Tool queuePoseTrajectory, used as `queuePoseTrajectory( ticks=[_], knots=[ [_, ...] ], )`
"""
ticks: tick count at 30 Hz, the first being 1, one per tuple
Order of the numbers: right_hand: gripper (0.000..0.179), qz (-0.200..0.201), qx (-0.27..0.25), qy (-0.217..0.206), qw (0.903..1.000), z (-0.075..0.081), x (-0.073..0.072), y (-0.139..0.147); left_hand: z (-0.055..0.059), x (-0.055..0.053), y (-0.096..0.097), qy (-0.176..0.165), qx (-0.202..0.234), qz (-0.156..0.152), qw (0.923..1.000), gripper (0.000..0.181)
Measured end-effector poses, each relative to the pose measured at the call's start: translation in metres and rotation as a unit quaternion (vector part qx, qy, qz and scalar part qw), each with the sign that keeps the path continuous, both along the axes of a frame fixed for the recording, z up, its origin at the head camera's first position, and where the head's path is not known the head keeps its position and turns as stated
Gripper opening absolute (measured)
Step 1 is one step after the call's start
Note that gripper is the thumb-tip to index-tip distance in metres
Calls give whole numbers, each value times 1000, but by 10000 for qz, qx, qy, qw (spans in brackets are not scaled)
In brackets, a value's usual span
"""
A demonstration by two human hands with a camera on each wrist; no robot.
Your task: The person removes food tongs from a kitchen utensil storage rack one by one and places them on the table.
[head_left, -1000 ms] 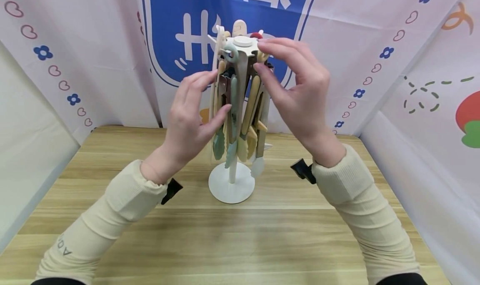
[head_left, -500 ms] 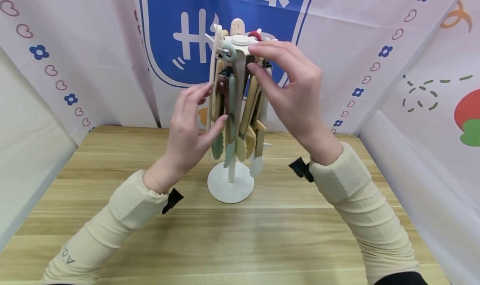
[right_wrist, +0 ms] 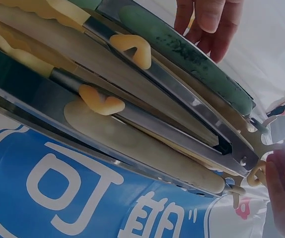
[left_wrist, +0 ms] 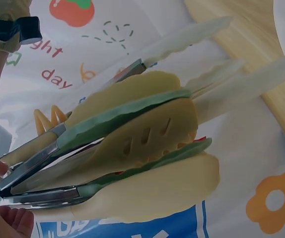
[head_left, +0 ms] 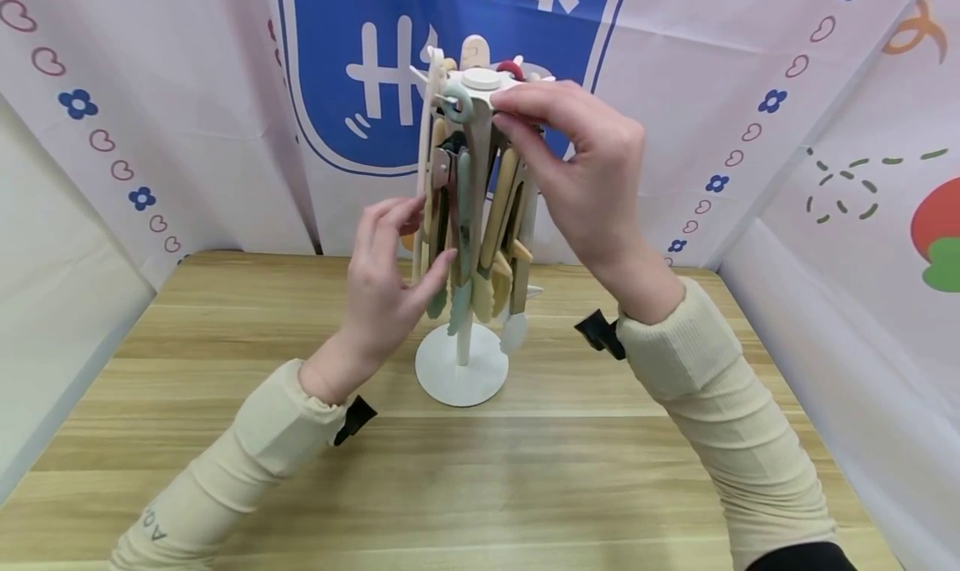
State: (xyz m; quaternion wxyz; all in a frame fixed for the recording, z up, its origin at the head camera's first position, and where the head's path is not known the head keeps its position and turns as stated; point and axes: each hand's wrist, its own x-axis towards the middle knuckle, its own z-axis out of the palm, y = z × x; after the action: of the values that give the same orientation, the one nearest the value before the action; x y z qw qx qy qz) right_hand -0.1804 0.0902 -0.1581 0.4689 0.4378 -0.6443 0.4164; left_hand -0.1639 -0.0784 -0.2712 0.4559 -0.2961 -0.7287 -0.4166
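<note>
A white rack point(head_left: 482, 79) stands on the counter point(head_left: 480, 488), toward 12 o'clock. At its 8 o'clock, the left hand point(head_left: 386, 275) (fingers spread) is by green tongs point(head_left: 464, 212). At 2, the right hand point(head_left: 588, 154) pinches yellow tongs point(head_left: 500, 208).

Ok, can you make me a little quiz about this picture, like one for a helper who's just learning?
1. Which is nearer the top of the stand, the left hand or the right hand?
2. What colour is the round base: A, red; B, white; C, black?
3. Fill the gap with top or bottom: the green tongs hang from the ____ of the stand.

Key: 1, the right hand; 2, B; 3, top.
</note>
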Motion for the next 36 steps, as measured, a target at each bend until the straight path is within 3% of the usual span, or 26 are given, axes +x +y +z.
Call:
queuePoseTrajectory(
  ticks=[7, 17, 23, 36],
  knots=[
    [6, -100, 16, 26, 9999, 2, -1, 1, -5, 2, 5, -95, -46, 5, 9999, 52],
    [6, 148, 201, 360, 9990, 5, -3, 1, -9, 4, 9, -336, -102, 152, 9993, 56],
    [5, 369, 380, 534, 9972, 7, -4, 1, -11, 6, 15, -468, 80, 141, 9988, 57],
    [6, 646, 208, 531, 9963, 8, -2, -1, -22, 4, 22, -698, 359, 356, 9963, 58]
  ],
)
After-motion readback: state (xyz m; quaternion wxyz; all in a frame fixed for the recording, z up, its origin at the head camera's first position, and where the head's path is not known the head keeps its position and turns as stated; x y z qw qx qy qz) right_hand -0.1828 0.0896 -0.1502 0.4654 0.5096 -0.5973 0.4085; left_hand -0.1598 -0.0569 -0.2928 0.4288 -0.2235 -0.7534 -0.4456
